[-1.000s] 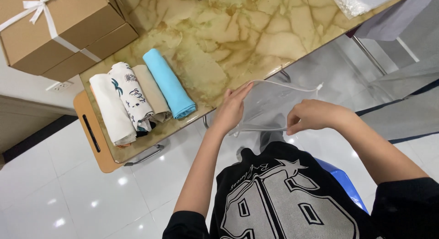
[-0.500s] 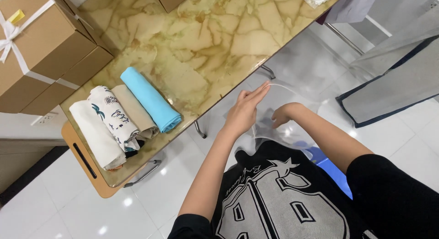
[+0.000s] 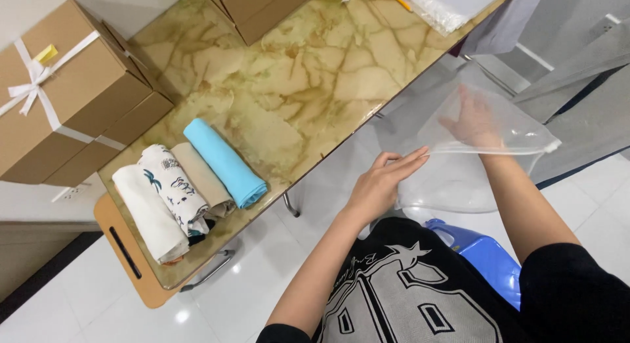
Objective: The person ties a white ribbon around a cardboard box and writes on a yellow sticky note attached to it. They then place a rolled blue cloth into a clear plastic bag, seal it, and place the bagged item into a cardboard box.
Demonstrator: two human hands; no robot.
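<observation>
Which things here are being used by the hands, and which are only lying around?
In use: clear plastic bag, right hand inside it, left hand at its opening.

Lying about: four rolled cloths, brown boxes, blue container, marble-pattern table.

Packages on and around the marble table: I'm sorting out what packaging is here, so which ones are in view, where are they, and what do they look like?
Ribboned box: table's far left, brown cardboard, white ribbon bow, small yellow tag.
Flat box: under it, brown cardboard.
Plain boxes: top centre, brown cardboard.
Clear bags: top right, flat stack.
Clear plastic bag: off the table edge, right hand inside, left hand at its opening.
</observation>
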